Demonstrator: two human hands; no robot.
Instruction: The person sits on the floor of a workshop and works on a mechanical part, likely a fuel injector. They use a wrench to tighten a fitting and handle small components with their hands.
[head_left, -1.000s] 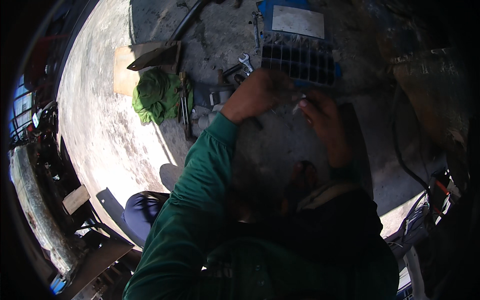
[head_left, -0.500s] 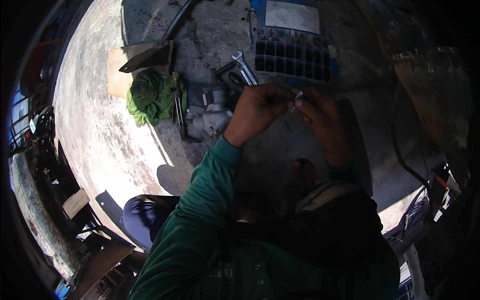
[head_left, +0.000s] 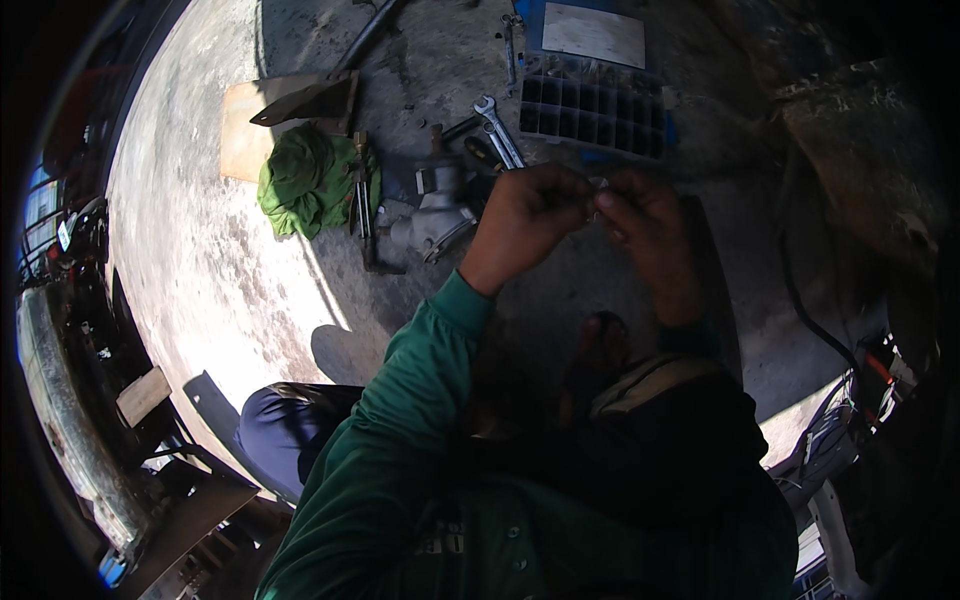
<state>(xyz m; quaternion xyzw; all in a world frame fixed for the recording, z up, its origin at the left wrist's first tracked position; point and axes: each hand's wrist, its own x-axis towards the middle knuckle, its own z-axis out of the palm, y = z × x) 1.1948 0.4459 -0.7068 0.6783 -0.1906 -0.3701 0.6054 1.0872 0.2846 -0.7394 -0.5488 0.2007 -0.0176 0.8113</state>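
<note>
We have the small pale piece (head_left: pixel 600 185) in hand between the left hand (head_left: pixel 530 205) and the right hand (head_left: pixel 645 212), the fingers of both pinched on it; it is too small to identify, and we cannot tell how much handling remains. The housing (head_left: pixel 440 215) lies untouched at left, the wrenches (head_left: pixel 497 130) and case (head_left: pixel 590 125) on the far side.

Stained grey floor (head_left: pixel 180 215), sunlit at left, shaded toward the right.
</note>
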